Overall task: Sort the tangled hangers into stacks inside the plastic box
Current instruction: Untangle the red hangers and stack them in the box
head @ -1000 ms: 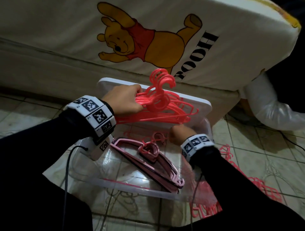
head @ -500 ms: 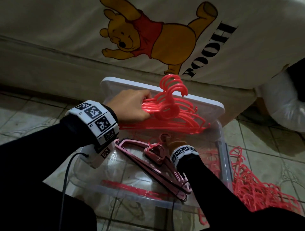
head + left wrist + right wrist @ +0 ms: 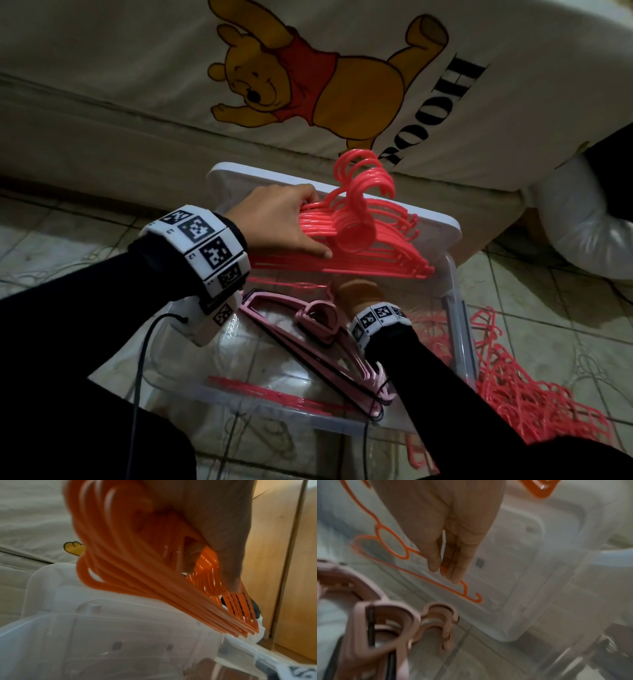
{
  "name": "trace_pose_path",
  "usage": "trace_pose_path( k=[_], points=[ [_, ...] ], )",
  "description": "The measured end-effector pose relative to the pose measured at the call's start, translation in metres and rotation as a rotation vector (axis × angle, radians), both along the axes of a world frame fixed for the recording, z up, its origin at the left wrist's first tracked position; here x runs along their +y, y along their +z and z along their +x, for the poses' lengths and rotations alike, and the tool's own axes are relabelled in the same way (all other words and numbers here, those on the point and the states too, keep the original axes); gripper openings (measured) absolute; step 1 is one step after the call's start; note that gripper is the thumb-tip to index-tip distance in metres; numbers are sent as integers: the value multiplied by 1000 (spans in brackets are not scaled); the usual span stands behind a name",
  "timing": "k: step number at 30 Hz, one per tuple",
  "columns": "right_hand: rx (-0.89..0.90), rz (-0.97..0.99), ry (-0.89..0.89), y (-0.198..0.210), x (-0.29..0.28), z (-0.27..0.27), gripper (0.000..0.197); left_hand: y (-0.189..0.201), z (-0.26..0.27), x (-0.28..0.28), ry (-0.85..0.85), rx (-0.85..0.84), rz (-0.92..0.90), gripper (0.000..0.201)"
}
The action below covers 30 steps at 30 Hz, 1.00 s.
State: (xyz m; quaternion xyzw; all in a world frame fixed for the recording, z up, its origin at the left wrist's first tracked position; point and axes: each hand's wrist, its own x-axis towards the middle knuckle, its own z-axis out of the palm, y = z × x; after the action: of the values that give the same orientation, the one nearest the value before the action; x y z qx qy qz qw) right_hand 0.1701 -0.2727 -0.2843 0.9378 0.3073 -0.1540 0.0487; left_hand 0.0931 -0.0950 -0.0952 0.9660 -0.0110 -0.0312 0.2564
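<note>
The left hand [image 3: 284, 222] grips a bundle of red hangers [image 3: 370, 240], fingers curled round one end of the stack, thumb lying along the near bars. The bundle is held above the far end of the clear plastic box [image 3: 459, 329], its hooks pointing up and away toward the white lid [image 3: 442, 222] that leans behind the box. In the left wrist view the same bundle [image 3: 137, 568] fans out from under the fingers [image 3: 231, 563].

The right hand [image 3: 359, 291] reaches down inside the box, below the bundle. In the right wrist view its fingertips [image 3: 453, 573] pinch the thin bar of a single red hanger [image 3: 392, 543] that lies against the box's far wall.

A stack of pink hangers [image 3: 318, 339] lies in the box just left of the right wrist, running from far left to near right. Another red hanger [image 3: 274, 395] lies along the near wall. A tangled heap of red hangers [image 3: 534, 394] sits on the tiled floor [image 3: 565, 308] to the right of the box.
</note>
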Motion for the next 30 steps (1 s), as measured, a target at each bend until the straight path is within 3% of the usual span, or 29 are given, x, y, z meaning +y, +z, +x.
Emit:
trace_pose_path(
  k=[3, 13, 18, 26, 30],
  points=[
    [10, -42, 91, 29, 3, 1, 41, 6, -2, 0, 14, -22, -36, 63],
    [45, 190, 198, 143, -46, -50, 23, 22, -12, 2, 44, -69, -50, 81],
    [-137, 394, 114, 191, -75, -55, 16, 24, -15, 5, 57, -72, -45, 85],
    [-319, 535, 32, 207, -89, -47, 12, 22, -18, 0, 48, -48, -85, 89],
    [-355, 567, 2, 205, -81, -49, 11, 18, -17, -3, 29, -14, -86, 78]
  ],
)
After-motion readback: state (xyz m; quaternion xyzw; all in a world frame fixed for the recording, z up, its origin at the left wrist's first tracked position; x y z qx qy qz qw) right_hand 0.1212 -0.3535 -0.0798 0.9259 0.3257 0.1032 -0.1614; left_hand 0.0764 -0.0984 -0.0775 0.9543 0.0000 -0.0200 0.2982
